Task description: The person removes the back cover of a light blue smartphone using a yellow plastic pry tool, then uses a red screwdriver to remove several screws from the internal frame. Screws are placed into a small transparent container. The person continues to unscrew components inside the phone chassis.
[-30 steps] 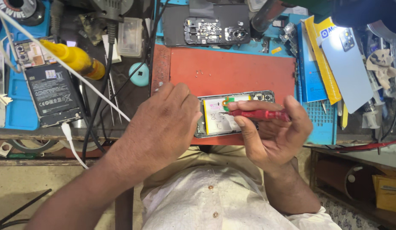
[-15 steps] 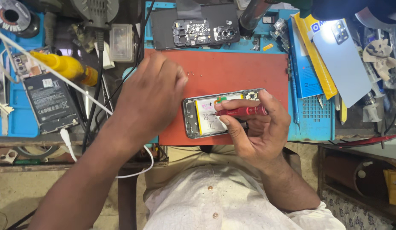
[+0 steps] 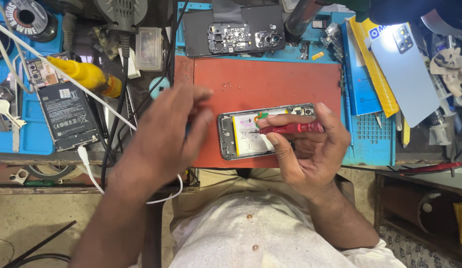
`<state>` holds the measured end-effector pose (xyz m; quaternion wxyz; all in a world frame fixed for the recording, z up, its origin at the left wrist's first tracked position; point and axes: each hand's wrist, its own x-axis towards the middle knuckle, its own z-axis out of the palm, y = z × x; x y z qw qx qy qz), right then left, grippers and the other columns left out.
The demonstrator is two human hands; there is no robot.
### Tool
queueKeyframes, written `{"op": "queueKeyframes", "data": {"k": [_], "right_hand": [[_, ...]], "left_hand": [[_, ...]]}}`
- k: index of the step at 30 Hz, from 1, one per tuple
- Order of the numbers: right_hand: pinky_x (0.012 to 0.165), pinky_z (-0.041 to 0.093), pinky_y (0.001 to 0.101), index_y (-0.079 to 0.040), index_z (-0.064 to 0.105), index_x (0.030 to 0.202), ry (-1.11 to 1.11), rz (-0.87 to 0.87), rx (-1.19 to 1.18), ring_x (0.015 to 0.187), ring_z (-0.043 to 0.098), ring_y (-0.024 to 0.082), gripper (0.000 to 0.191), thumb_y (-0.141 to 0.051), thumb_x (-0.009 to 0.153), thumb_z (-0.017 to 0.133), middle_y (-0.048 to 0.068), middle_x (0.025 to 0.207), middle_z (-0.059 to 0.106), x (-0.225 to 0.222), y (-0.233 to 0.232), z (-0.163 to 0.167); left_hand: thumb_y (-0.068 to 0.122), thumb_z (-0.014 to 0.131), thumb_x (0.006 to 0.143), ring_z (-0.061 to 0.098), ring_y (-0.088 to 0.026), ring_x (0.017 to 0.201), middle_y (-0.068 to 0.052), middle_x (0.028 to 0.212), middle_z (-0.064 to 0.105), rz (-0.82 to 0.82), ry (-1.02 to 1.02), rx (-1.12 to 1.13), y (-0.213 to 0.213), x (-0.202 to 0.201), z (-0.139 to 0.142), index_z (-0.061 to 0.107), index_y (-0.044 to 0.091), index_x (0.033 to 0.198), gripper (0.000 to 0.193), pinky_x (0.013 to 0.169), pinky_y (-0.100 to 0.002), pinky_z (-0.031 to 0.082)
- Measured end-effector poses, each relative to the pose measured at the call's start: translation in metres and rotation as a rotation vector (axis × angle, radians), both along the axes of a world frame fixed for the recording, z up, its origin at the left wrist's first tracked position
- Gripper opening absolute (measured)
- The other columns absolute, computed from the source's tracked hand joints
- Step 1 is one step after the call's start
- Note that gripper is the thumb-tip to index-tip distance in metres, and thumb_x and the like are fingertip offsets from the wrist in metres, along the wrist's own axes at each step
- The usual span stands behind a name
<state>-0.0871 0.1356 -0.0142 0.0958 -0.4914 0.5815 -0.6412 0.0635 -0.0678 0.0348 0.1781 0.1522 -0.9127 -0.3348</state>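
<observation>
Pinched between your right hand's (image 3: 310, 149) thumb and fingers was a red-handled screwdriver (image 3: 290, 128), lying across the opened phone (image 3: 246, 136), which sat at the near edge of the red mat (image 3: 270, 79). Your left hand (image 3: 166, 134) was released, fingers spread and blurred, so I could not quite tell whether it touched the mat. Half a second earlier that hand was higher and farther left; it had since come down toward the phone's left end. Bare mat lay open beyond the phone, while the near edge left little room. Left of the mat sat a dark rectangular battery (image 3: 67, 119) with a pale label, on a blue tray. At the right edge stood a blue package (image 3: 362, 84) and a yellow strip (image 3: 375, 74), with a pale blue back cover (image 3: 404, 74) beside them.
</observation>
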Motion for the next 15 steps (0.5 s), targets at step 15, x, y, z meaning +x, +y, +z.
{"op": "queueKeyframes", "data": {"k": [15], "right_hand": [[0.087,0.069,0.0397,-0.014,0.018,0.16,0.009,-0.045,0.057,0.094,0.073,0.027,0.076,0.014,0.101,0.057,0.024,0.118,0.063,0.015,-0.01,0.017]], "left_hand": [[0.01,0.084,0.091,0.063,-0.027,0.122,-0.013,0.132,0.066,0.16,0.237,0.02,0.015,0.041,-0.012,0.043,0.004,0.15,0.072,0.102,-0.038,0.056]]}}
